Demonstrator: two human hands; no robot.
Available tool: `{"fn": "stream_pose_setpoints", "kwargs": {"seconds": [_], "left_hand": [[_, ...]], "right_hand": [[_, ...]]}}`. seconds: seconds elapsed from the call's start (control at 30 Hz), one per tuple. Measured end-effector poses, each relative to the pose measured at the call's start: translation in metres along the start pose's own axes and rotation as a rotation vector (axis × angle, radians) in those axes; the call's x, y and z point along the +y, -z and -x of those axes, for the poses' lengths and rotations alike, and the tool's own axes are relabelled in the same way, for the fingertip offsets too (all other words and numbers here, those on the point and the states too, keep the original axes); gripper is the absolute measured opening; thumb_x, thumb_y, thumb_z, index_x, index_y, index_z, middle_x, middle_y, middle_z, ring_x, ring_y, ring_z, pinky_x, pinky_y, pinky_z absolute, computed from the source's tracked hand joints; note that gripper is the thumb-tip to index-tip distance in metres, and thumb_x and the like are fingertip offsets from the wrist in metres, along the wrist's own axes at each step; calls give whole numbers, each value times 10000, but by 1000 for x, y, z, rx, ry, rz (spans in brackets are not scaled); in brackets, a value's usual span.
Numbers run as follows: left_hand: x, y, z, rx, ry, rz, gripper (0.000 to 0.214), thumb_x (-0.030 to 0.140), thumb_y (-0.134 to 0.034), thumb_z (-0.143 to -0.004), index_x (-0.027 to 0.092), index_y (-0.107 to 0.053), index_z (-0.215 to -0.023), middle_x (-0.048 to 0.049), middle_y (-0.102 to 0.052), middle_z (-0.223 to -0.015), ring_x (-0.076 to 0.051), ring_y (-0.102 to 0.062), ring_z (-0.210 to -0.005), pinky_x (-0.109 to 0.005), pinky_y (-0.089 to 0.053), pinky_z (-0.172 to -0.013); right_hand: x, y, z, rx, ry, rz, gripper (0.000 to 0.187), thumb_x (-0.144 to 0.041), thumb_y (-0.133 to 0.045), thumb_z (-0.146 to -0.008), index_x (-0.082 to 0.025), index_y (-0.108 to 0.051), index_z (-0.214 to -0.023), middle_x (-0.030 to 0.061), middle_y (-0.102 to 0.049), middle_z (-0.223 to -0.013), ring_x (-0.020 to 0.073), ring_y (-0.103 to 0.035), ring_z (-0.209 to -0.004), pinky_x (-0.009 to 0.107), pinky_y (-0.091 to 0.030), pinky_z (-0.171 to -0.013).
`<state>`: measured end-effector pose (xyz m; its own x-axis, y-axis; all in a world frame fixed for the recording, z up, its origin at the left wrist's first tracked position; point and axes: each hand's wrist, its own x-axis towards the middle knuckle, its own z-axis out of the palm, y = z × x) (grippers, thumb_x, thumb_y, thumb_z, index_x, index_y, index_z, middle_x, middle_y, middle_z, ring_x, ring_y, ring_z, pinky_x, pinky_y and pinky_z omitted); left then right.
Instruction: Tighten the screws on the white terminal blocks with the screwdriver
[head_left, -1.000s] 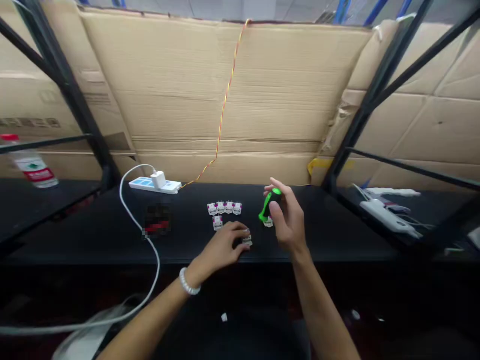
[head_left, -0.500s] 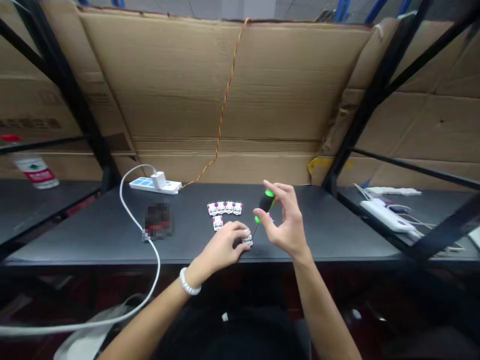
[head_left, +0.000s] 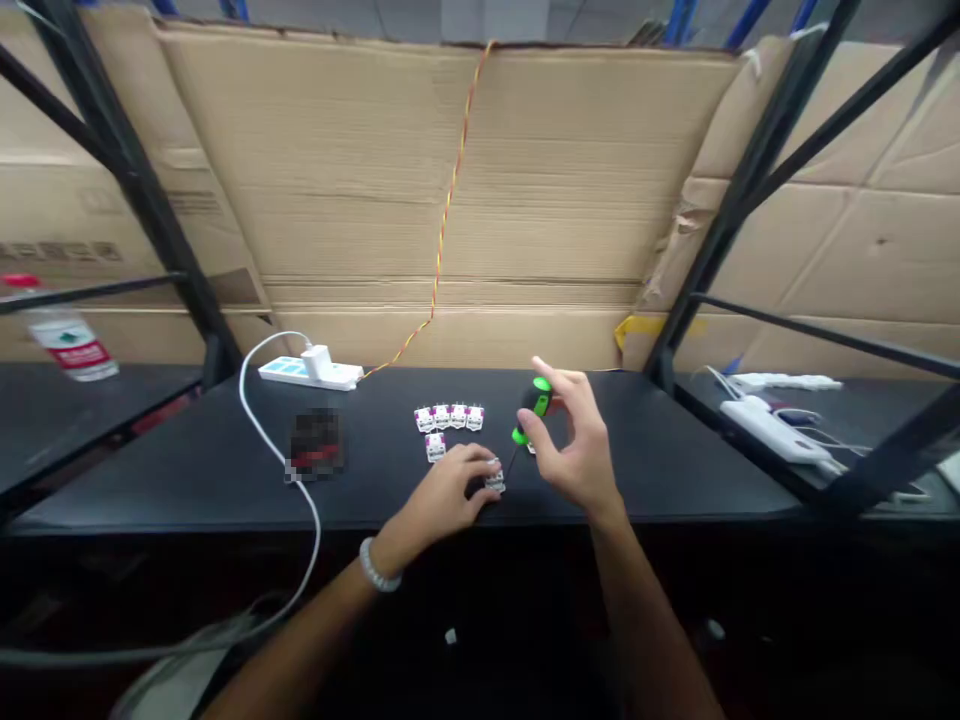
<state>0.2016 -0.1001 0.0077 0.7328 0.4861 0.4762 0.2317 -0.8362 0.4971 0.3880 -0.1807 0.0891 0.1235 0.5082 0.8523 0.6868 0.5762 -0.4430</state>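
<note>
My left hand (head_left: 455, 487) pinches a small white part (head_left: 495, 481) against the black tabletop, near its front edge. Between the thumb and fingers of my right hand (head_left: 576, 437) is a screwdriver (head_left: 537, 398) with a black and green handle. Its thin shaft slants down to the left, and the tip is close to the white part; whether they touch I cannot tell. Beyond my left hand, several small white and purple parts (head_left: 450, 417) stand in a row, with one more such part (head_left: 435, 447) in front of them. Another white piece shows partly behind the screwdriver.
A white power strip (head_left: 311, 373) with a plugged-in adapter lies at the back left, its white cable (head_left: 259, 420) curving over the front edge. A blurred dark object (head_left: 318, 443) sits beside the cable. Black metal posts (head_left: 709, 240) flank the table, and cardboard (head_left: 450, 200) backs it.
My right hand and the screwdriver handle have shifted slightly to the right, and the handle shows more green. My left hand stays in place on the white part.
</note>
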Motion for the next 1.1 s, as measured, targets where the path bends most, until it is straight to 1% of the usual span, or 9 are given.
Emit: {"fn": "stream_pose_setpoints", "kwargs": {"seconds": [0.1, 0.17, 0.23, 0.3, 0.47, 0.63, 0.83, 1.0, 1.1], "left_hand": [[-1, -1, 0, 1, 1, 8, 189, 208, -784, -939, 207, -799, -1127, -93, -748, -1238, -276, -681, -1147, -441, -560, -1052], [-1, -1, 0, -2, 1, 5, 187, 203, -783, -939, 216, -802, -1125, -89, -747, -1241, -274, -680, -1152, -441, -559, -1056], [-1, 0, 0, -5, 4, -2, 195, 199, -786, -934, 218, -802, -1127, -89, -746, -1250, -277, -680, -1153, -445, -560, -1058], [0, 0, 0, -7, 8, -8, 197, 205, -790, -934, 215, -802, -1131, -91, -746, -1255, -282, -681, -1155, -451, -559, -1059], [2, 1, -1, -9, 13, 2, 182, 206, -792, -938, 211, -804, -1119, -89, -750, -1240, -280, -684, -1155, -444, -557, -1060], [1, 1, -1, -16, 13, 1, 182, 202, -789, -940, 212, -803, -1121, -87, -747, -1244, -279, -677, -1151, -443, -551, -1060], [2, 1, 0, -17, 21, 10, 192, 194, -783, -939, 201, -804, -1130, -92, -742, -1245, -278, -677, -1161, -437, -548, -1077], [2, 1, -1, -10, 15, 2, 190, 213, -788, -939, 213, -802, -1128, -87, -743, -1241, -278, -678, -1143, -437, -557, -1045], [2, 1, -1, -12, 10, 6, 178, 206, -780, -943, 213, -799, -1119, -86, -743, -1238, -276, -680, -1143, -438, -554, -1050]], "right_hand": [[1, 2, 0, -61, -2, -61, 560, -273, -540, -1046, -313, -490, -1602, 102, -670, -1312, 270, -669, -1125, 461, -580, -999], [1, 2, 0, -44, -5, -48, 555, -302, -590, -1028, -306, -520, -1579, 103, -673, -1297, 277, -668, -1133, 457, -584, -983], [1, 2, 0, 2, -14, 3, 536, -344, -695, -979, -290, -599, -1504, 98, -674, -1228, 269, -665, -1062, 434, -594, -912], [1, 2, 0, 31, -33, 22, 502, -341, -717, -970, -285, -633, -1462, 86, -683, -1170, 248, -662, -987, 418, -592, -872], [2, 2, 1, -32, -78, -90, 530, -285, -534, -1057, -312, -506, -1586, 85, -710, -1270, 249, -691, -1069, 451, -576, -986], [2, 2, 0, 14, -87, 46, 536, -352, -683, -981, -286, -601, -1507, 80, -674, -1144, 239, -655, -949, 427, -593, -883], [2, 3, 0, -19, -102, -70, 547, -318, -530, -1053, -290, -505, -1599, 102, -702, -1282, 257, -684, -1067, 432, -604, -937], [1, 2, 0, 42, -54, 30, 496, -357, -695, -981, -294, -647, -1470, 89, -659, -1167, 243, -642, -971, 419, -593, -861], [1, 2, 1, -10, -66, -56, 511, -322, -575, -1047, -298, -557, -1557, 90, -686, -1201, 245, -665, -1007, 447, -593, -929]]}}
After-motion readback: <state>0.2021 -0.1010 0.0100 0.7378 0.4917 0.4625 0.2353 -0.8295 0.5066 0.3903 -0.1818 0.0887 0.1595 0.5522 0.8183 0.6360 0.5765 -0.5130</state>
